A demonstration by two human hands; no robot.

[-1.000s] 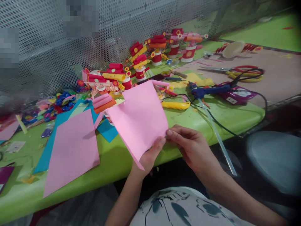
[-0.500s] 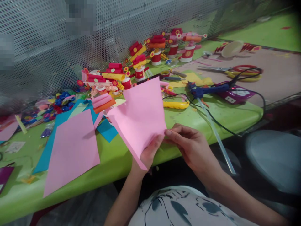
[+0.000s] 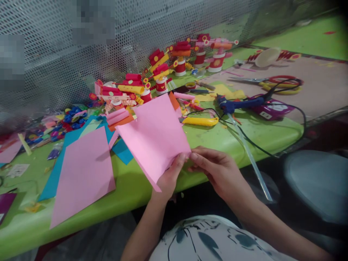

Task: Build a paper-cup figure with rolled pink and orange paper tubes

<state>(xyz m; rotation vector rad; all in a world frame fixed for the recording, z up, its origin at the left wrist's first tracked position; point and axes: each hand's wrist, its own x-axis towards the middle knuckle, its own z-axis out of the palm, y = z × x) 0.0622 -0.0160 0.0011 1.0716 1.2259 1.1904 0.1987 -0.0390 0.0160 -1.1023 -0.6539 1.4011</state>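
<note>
A sheet of pink paper (image 3: 156,136) is held up above the front edge of the green table, its left edge bent over. My left hand (image 3: 170,179) grips the sheet near its lower right corner, thumb on top and the other fingers hidden beneath. Pinched at that same corner is my right hand (image 3: 214,165), its thumb and index finger closed on the paper. A second pink sheet (image 3: 84,174) lies flat to the left, on top of blue paper (image 3: 54,181). Behind the held sheet sits a pink and orange paper roll piece (image 3: 118,117).
A blue glue gun (image 3: 231,105) with a long clear stick lies to the right, its black cable trailing. Near it are a yellow cutter (image 3: 201,121) and scissors (image 3: 272,83). Several red paper figures (image 3: 161,83) line the mesh panel. A grey stool (image 3: 318,185) stands at the right.
The upper part of the held sheet has swung left and down, uncovering an orange piece and more of the cutter behind it. Both hands keep their hold at the corner.
</note>
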